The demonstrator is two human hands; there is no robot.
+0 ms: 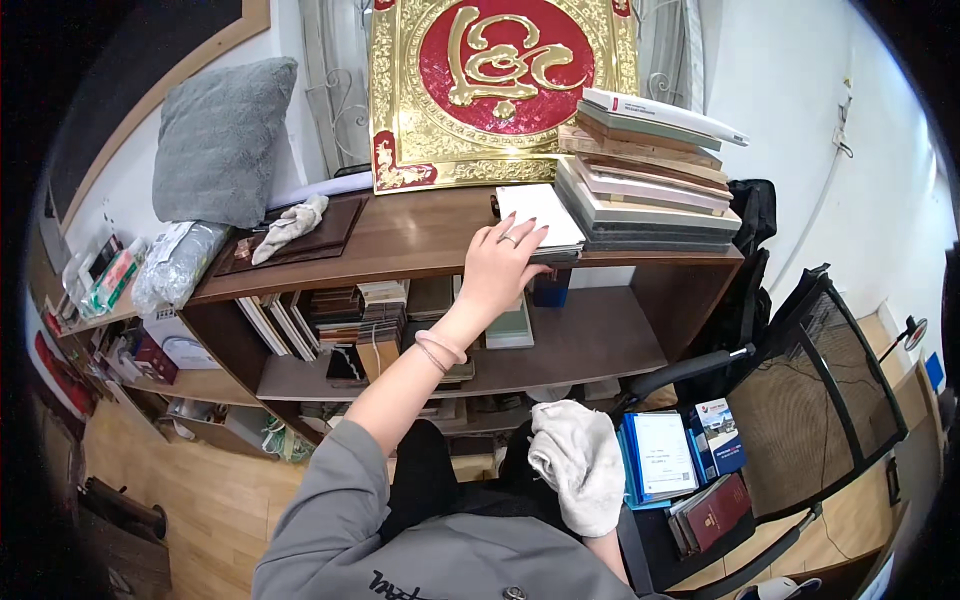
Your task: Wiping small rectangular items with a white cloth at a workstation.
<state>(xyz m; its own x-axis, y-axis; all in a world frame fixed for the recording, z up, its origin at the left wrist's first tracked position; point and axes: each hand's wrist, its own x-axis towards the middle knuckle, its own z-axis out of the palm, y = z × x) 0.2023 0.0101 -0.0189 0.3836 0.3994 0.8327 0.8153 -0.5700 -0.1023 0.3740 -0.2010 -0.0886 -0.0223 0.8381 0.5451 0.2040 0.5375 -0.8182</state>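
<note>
My left hand (500, 258) reaches up to the dark brown shelf top. Its fingers are spread over the near edge of a small stack of white-topped panels (560, 228), with the thumb by the stack's front edge. A ring and two bracelets show on that arm. Low in front of my body, a bunched whitish cloth (578, 465) is in my right hand (603, 548). The cloth covers that hand's fingers; only the wrist shows below it. To the right of the white panels rises a taller pile of boards (650, 190) in grey, wood and white.
A gold and red framed plaque (400, 170) leans at the back. Left on the shelf are a grey cushion (225, 145), a plastic-wrapped bundle (182, 265) and a crumpled glove or cloth (290, 230). A mesh office chair (820, 400) holding folders (660, 455) and booklets stands right.
</note>
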